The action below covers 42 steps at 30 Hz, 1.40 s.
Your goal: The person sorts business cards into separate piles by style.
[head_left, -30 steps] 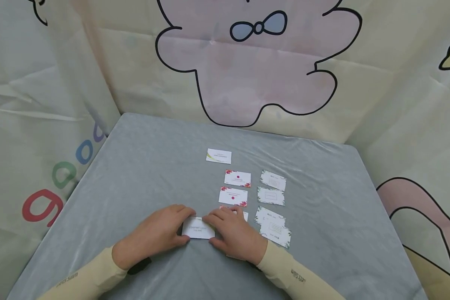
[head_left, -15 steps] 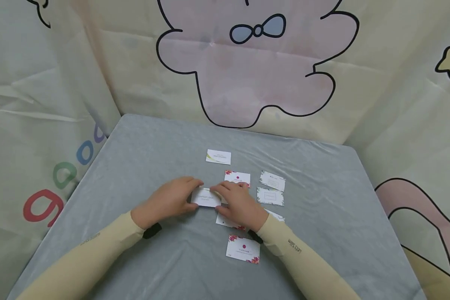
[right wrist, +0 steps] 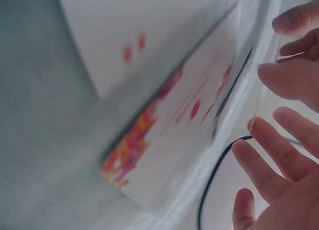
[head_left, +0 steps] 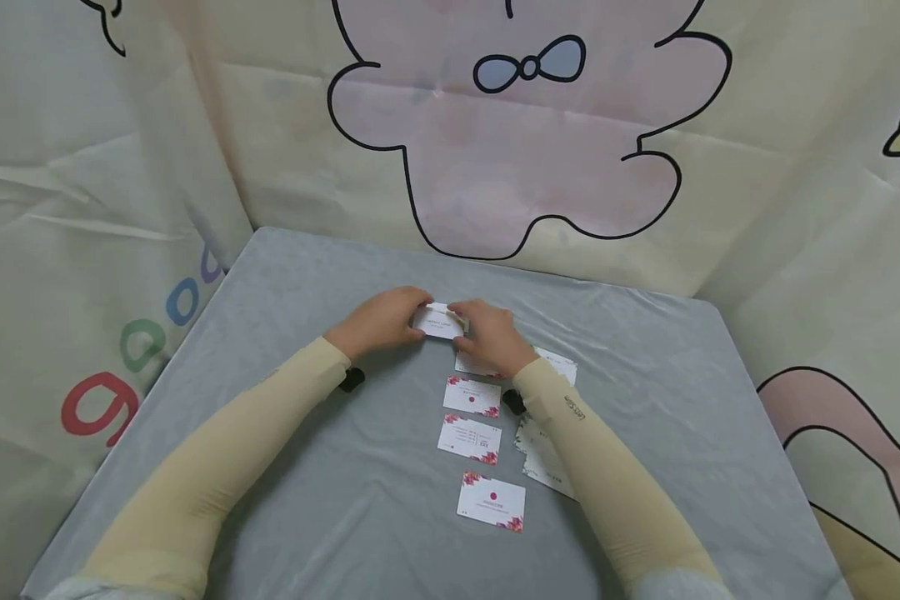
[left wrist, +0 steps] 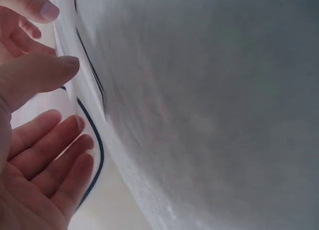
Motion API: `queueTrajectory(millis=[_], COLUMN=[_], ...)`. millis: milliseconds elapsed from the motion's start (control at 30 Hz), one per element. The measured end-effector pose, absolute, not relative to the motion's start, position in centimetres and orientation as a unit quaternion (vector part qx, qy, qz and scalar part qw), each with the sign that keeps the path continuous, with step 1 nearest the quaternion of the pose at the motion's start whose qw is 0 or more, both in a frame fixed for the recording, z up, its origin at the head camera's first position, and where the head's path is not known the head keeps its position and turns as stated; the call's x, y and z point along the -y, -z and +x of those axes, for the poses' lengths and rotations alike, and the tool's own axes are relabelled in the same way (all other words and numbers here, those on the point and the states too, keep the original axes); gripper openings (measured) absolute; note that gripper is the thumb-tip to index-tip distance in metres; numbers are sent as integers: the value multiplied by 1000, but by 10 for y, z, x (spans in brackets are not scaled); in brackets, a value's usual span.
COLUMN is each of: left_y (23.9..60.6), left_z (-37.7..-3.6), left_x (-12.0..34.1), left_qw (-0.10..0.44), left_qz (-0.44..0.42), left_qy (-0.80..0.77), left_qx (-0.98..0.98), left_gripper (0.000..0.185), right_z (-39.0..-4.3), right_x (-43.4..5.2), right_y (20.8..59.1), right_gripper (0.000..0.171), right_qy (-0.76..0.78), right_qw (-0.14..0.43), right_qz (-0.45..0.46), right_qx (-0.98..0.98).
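Toward the far edge of the surface (head_left: 307, 283), pinching white card (head_left: 437, 322) at opposite ends between thumbs and fingers of left hand (head_left: 384, 322) and right hand (head_left: 495, 337). Grip lightly, evenly, without bowing. From right wrist, see flowered card (right wrist: 172, 135) broadly; from head, probably just a strip below right hand.

White card (head_left: 439, 323), rectangular, long side crosswise, printed face toward the head camera. Small grey lettering mid-face, too small to read. Left hand (head_left: 381, 322) pinches its 9 o'clock end, thumb at the near edge, fingers at the far edge; right hand (head_left: 492, 335) pinches the 3 o'clock end the same way. Position: toward 12 o'clock on the grey table (head_left: 322, 500); can't tell if lifted. Red-flowered card (head_left: 474, 364) just beside at 5 o'clock, partly hidden by right hand.
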<state>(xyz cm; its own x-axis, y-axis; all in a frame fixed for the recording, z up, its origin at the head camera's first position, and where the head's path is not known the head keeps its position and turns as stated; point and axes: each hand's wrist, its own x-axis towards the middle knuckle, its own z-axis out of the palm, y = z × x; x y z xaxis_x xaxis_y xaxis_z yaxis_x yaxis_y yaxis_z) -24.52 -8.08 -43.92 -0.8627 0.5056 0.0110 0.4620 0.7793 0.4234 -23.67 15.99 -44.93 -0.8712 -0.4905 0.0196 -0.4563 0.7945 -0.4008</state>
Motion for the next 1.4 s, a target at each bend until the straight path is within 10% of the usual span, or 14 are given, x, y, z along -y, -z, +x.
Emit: queueTrajectory(millis=[1400], left_y=[448], left_z=[-279], left_x=[67], left_qw=[102], left_qz=[228], left_qy=[-225], left_qx=[-942], left_gripper=[61], right_z=[-274], right_x=[-173], right_y=[461], right_gripper=[58], right_qy=[233], right_qw=[100], right_qz=[-197], right_qx=[-947])
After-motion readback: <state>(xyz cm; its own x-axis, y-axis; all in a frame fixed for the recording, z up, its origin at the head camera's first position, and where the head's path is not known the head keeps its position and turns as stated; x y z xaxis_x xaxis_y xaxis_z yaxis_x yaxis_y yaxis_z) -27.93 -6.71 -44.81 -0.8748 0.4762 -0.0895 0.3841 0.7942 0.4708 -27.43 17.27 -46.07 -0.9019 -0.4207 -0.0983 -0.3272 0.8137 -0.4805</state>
